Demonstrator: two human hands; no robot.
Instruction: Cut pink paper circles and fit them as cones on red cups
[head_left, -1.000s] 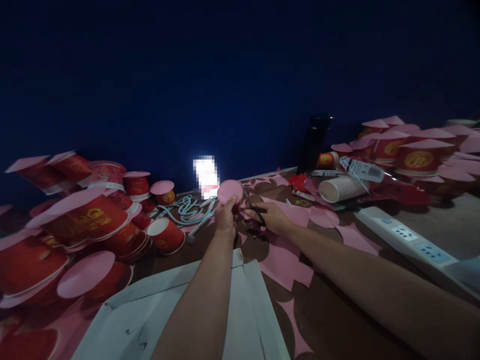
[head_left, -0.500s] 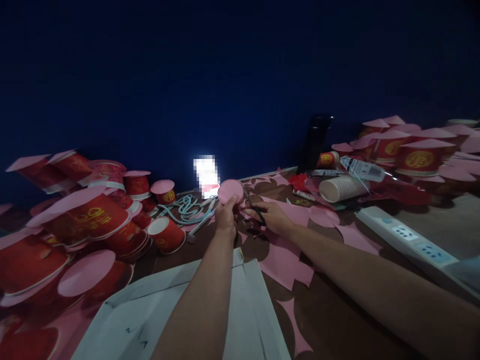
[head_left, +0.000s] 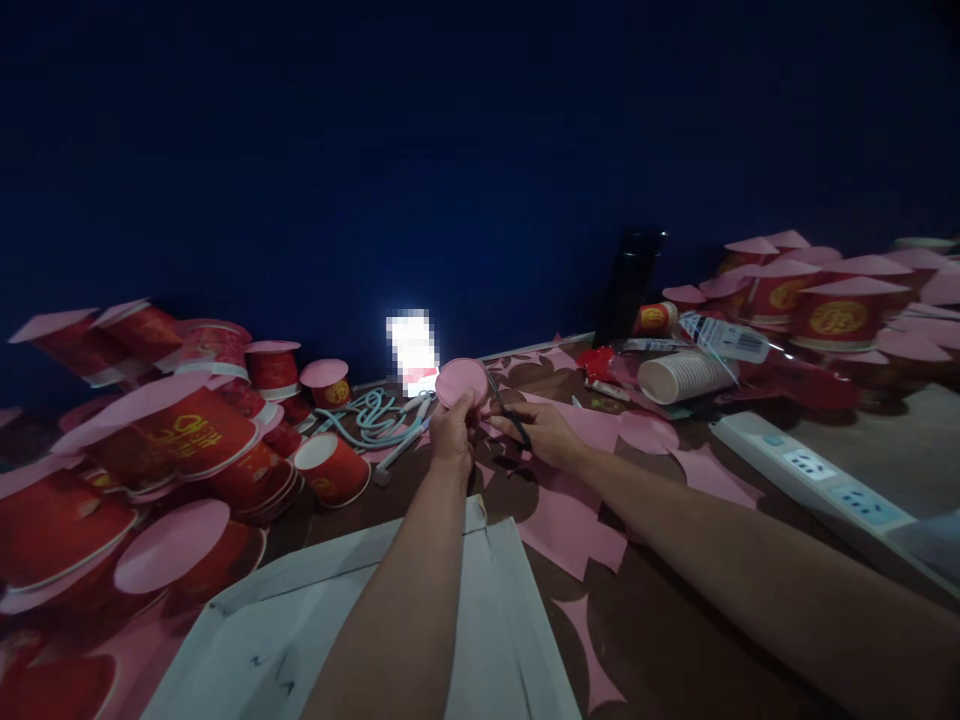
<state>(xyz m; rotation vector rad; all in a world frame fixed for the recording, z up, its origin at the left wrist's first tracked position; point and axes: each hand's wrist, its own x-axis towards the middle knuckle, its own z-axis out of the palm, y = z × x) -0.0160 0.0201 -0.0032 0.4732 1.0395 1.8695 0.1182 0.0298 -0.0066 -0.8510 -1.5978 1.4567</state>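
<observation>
Near the middle of the head view my left hand [head_left: 453, 438] is closed on a pink paper disc [head_left: 461, 382], the thumb pressed on its lower edge. A rim shows round the disc; whether a cup is behind it I cannot tell. Just to the right, my right hand [head_left: 546, 430] grips scissors [head_left: 517, 428] with dark handles. Their blades point up and left, close to the disc's right edge. Beneath the hands lie pink paper offcuts [head_left: 574, 525] with round pieces cut out of them.
Red paper cups with pink discs [head_left: 202, 430] crowd the left; more cups [head_left: 836, 318] stand at right. A lit, blurred screen [head_left: 412, 350], cable [head_left: 367, 420], open red cup [head_left: 334, 470], stacked cups [head_left: 679, 378], dark bottle [head_left: 630, 285], power strip [head_left: 814, 480] and white box [head_left: 315, 620] surround my arms.
</observation>
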